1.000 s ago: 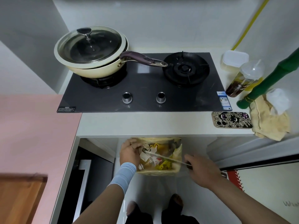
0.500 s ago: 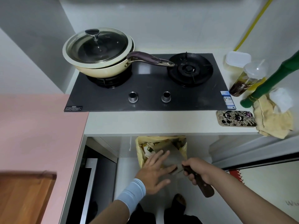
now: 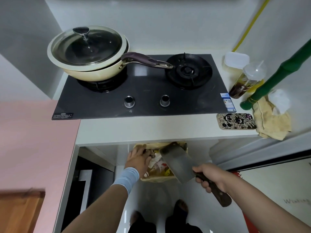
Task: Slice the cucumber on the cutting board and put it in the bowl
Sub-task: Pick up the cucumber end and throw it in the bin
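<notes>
**Big knife over the bin, board off to the side**

The wooden cutting board (image 3: 20,211) sits far left of the gas stove (image 3: 141,91) and well in front of it, on the pink counter (image 3: 33,148). Only its corner shows, and it looks blurry.

The person stands in front of the stove. The right hand (image 3: 208,177) is wrapped tight around the dark wooden handle of a cleaver (image 3: 180,163). The wide gray blade is tilted, flat side up. It hangs over a trash bin (image 3: 182,146) that stands on the floor under the counter, just below the stove's front edge.

The left hand (image 3: 138,158), with a light blue sleeve (image 3: 126,178) on its wrist, reaches down to the bin's left side. Its fingers bend into the trash. I cannot tell if they hold anything.

On the stove's left burner sits a cream pan (image 3: 94,73) with a glass lid (image 3: 87,46). The pan's long handle points at the right burner (image 3: 188,71). Two round knobs (image 3: 129,101) sit near the stove's front.

Just right of the stove's front corner lies a phone (image 3: 236,121) with cartoon faces on it. Beside that is a yellow cloth (image 3: 272,123). Farther back on that side stand a drink cup (image 3: 247,81) and a white box (image 3: 237,59).
</notes>
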The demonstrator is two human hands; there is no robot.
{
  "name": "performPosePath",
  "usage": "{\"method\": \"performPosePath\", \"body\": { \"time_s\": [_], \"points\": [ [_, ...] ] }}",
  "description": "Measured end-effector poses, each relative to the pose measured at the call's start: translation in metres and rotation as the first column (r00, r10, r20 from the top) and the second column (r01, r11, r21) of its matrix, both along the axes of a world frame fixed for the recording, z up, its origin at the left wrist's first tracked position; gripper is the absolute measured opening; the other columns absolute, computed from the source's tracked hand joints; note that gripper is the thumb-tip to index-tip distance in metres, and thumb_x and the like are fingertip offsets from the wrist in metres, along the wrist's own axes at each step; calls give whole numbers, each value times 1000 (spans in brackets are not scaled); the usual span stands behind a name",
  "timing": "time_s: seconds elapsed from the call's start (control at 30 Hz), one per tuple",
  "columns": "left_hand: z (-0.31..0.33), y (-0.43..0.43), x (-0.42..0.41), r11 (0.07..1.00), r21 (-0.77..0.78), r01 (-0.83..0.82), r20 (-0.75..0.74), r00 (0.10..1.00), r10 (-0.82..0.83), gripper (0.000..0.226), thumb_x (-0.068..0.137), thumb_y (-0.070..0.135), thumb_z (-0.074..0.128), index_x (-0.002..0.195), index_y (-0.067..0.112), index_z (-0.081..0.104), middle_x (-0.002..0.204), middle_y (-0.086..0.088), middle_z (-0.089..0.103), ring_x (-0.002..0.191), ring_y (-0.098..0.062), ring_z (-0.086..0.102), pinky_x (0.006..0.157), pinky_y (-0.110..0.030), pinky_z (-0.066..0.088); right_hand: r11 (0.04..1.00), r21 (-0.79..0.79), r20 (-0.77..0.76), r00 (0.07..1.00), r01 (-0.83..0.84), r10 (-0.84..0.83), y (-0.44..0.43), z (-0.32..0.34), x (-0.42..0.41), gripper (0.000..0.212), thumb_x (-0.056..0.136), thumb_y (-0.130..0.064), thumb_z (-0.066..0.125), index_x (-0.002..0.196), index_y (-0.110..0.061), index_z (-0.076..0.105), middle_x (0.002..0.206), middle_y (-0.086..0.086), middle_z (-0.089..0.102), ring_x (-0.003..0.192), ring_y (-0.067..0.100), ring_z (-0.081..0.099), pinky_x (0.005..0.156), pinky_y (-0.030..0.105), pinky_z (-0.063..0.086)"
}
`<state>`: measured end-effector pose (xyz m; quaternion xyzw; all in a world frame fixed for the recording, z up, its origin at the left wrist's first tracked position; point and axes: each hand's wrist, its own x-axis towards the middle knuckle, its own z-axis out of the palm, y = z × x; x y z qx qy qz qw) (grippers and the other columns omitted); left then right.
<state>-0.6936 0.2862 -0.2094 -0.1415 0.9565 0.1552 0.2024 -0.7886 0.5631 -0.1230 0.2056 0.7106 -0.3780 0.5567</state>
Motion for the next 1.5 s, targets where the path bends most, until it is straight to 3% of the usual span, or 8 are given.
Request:
{"method": "performPosePath", "body": {
  "time_s": [0.13,0.37,0.57,0.7,0.87,1.1,1.2,1.5],
  "points": [
    [2,6,-5,978,123,-166,-84,981,177,22,95,41,54,104,39,74,135,17,54,123,-15,45,103,-21,31,997,51,-32,998,-50,52,4,-2,-2,26,105,-33,51,94,-9,55,60,3,53,40,13,37,42,21,31],
    [6,11,-3,924,257,-283,211,950,232,58,94,28,51,148,39,34,137,4,58,118,-26,58,99,-33,47,969,85,-140,960,-232,242,-6,12,2,21,102,-24,48,88,-9,52,56,3,51,38,14,35,44,20,29],
    [36,-13,21,796,431,-425,-36,873,486,16,97,36,53,96,28,67,95,0,70,90,-23,63,79,-27,47,880,98,-243,846,-465,475,-24,31,-1,15,98,-24,55,91,-12,50,62,6,52,37,16,35,43,22,31],
    [79,-37,49,729,484,-484,-339,664,666,29,96,26,55,68,21,51,55,7,48,58,-16,48,58,-25,36,742,91,-373,668,-664,644,-59,57,-5,17,97,-26,55,88,-11,56,61,6,53,37,18,39,44,24,34],
    [138,-71,92,732,447,-514,-653,372,660,17,90,13,55,74,16,56,74,7,54,74,-15,49,69,-27,40,566,117,-560,417,-816,716,-129,100,0,37,102,-36,49,69,-20,53,62,-3,53,49,12,46,54,27,38],
    [187,-116,199,741,165,-651,-834,310,457,26,84,19,55,108,13,63,104,0,62,100,-18,52,91,-26,38,158,245,-760,-88,-956,644,-253,136,59,32,103,-42,37,76,-29,49,78,-6,54,82,23,55,79,40,48],
    [189,-127,265,684,88,-724,-825,332,458,29,84,26,53,109,15,63,108,1,61,101,-21,54,91,-33,43,-16,337,-778,-288,-941,558,-307,144,110,29,107,-51,38,124,-53,61,112,-12,65,108,19,60,97,38,47],
    [150,-154,465,439,-68,-896,-656,372,657,27,82,40,54,103,25,64,106,5,62,97,-20,55,84,-34,45,-351,595,-733,-667,-723,130,-446,94,273,40,108,-45,41,148,-51,46,120,-3,50,107,22,55,86,31,43]
  ]
}}
